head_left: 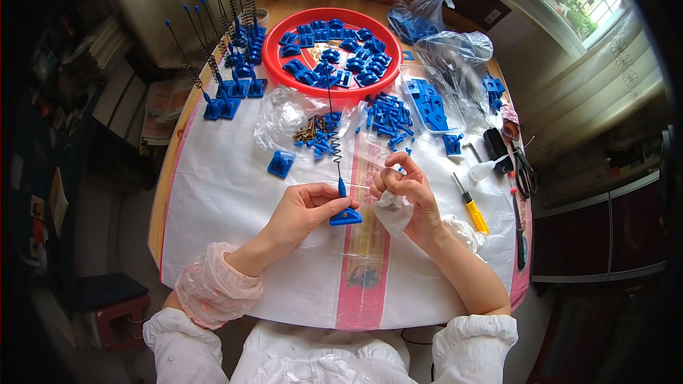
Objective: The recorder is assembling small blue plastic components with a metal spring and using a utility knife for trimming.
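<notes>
My left hand [309,208] pinches the blue lower stem of a spring antenna [342,186]. Its blue wedge-shaped base [346,217] rests on the white table cover, and its black coil and thin rod rise upright toward the red tray. Just to the right, my right hand [413,195] is closed with curled fingers around a crumpled white tissue [393,213]. A thin pale line runs from those fingers toward the antenna's stem; what it is I cannot make out. Beyond the left hand lies a loose blue bracket [281,163].
A red round tray [270,64] holds many blue brackets. Finished-looking antennas [235,89] stand at the far left. Blue pins [388,117], brass screws [311,130] and a clear tub [455,124] lie midtable. A yellow-handled screwdriver [475,215], white bottle [484,169] and scissors [525,178] lie right.
</notes>
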The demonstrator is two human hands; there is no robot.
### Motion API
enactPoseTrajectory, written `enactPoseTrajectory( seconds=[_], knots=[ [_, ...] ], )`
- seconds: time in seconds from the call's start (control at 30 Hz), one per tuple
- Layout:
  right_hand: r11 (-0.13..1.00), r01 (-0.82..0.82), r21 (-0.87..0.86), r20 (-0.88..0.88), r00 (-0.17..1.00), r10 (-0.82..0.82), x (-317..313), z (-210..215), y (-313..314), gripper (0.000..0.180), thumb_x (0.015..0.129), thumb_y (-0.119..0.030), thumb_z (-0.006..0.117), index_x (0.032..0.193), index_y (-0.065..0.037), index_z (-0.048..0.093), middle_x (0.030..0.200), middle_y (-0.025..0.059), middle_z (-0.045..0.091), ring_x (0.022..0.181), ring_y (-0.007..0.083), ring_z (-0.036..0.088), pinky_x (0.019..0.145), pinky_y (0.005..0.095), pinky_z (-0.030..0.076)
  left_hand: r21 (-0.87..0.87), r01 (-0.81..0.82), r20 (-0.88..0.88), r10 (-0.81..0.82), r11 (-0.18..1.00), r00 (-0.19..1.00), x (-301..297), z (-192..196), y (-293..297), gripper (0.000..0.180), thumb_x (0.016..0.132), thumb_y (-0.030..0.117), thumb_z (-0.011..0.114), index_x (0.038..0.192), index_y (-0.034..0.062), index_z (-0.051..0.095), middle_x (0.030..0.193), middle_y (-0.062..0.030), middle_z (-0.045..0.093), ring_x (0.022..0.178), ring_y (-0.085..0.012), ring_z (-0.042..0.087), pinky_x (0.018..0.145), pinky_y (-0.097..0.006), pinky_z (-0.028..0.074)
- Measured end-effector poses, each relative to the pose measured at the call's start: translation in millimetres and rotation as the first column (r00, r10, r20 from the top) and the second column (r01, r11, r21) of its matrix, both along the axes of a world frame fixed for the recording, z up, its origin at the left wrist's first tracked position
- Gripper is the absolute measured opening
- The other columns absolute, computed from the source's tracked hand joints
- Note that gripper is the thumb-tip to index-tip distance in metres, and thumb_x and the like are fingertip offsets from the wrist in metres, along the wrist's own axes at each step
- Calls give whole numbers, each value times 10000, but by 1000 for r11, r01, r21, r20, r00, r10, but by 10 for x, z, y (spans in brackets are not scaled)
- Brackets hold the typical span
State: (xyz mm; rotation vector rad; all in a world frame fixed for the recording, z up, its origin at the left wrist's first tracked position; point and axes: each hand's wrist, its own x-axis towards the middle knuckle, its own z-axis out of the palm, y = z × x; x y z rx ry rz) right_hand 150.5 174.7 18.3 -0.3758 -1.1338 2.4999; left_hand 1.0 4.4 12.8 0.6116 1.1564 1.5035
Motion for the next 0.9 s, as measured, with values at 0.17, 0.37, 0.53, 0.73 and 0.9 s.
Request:
enactPoseTrajectory(
  seconds=[0.17, 0.37, 0.53, 0.73, 0.9],
  knots=[
    [1000, 12, 13, 5, 1000, -12, 9, -29, 5, 274, 782, -64, 638, 1042, -76, 554, 653, -48, 435, 653, 89, 425, 746, 271, 436, 4, 3, 11, -3, 1000, 1000, -3, 1, 0, 125, 954, 57, 644, 1029, -38, 675, 1024, -128, 721, 947, -153, 690, 887, -279, 556],
    [996, 86, 23, 38, 995, -87, -27, 2, -23, 258, 772, -53, 625, 1019, -72, 551, 638, -43, 427, 662, 92, 423, 741, 268, 427, 1, 0, 1, 0, 1000, 1000, -1, 10, -1, 122, 954, 54, 642, 1030, -37, 674, 1022, -128, 720, 949, -154, 689, 888, -276, 555],
    [999, 48, 11, -27, 999, -47, -14, 10, 5, 278, 705, -31, 578, 977, -73, 538, 624, -41, 410, 670, 114, 411, 755, 275, 408, -11, -2, 8, 2, 1000, 1000, -1, 3, -3, 117, 953, 46, 640, 1028, -38, 673, 1023, -131, 720, 948, -158, 690, 888, -279, 557],
    [998, 31, -49, -46, 998, -33, -17, -28, 41, 294, 651, -24, 559, 938, -82, 529, 610, -40, 379, 665, 129, 377, 710, 272, 354, -5, -2, 17, 3, 1000, 1000, -4, -13, 5, 114, 949, 40, 643, 1025, -40, 672, 1025, -139, 720, 945, -165, 693, 888, -287, 562],
    [997, 75, -27, 35, 997, -74, -42, 26, -28, 274, 661, -25, 548, 926, -91, 538, 605, -39, 370, 664, 123, 365, 684, 274, 333, -4, -5, 23, 5, 1000, 1000, -7, -1, -5, 111, 949, 35, 640, 1022, -42, 672, 1026, -141, 720, 945, -168, 694, 887, -289, 564]
  ],
)
